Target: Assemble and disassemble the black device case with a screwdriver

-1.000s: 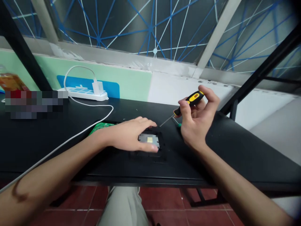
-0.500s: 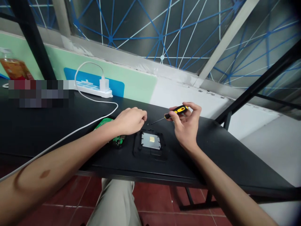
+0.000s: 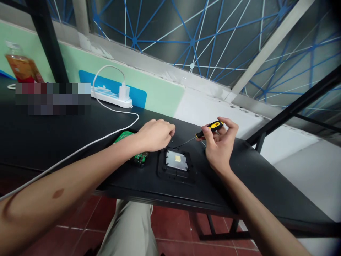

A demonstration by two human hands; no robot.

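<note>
My right hand (image 3: 221,145) grips a black-and-yellow screwdriver (image 3: 215,126) by its handle, the thin shaft slanting down to the left. Its tip is close to the back edge of a black plastic frame (image 3: 162,170); whether they touch I cannot tell. A silver metal plate (image 3: 172,163) with a pale yellow square pad (image 3: 178,159) sits inside that frame. Left of the tip, my left hand (image 3: 156,136) has its fingers curled closed, and what they hold is hidden. A tiny dark screw-like piece (image 3: 172,141) shows beside its fingertips. Beneath my left forearm lies a green circuit board (image 3: 140,157), partly covered.
A white cable (image 3: 106,136) runs across the black table (image 3: 255,177) from a charger (image 3: 124,92) in a white power strip (image 3: 112,101) by the wall. A bottle (image 3: 23,67) stands back left. Black metal posts (image 3: 49,42) rise behind the table.
The view has shifted, so everything on the table appears further right. Relative to the black frame, the screwdriver tip has come lower, nearer its back edge. Both hands keep their closed grips.
</note>
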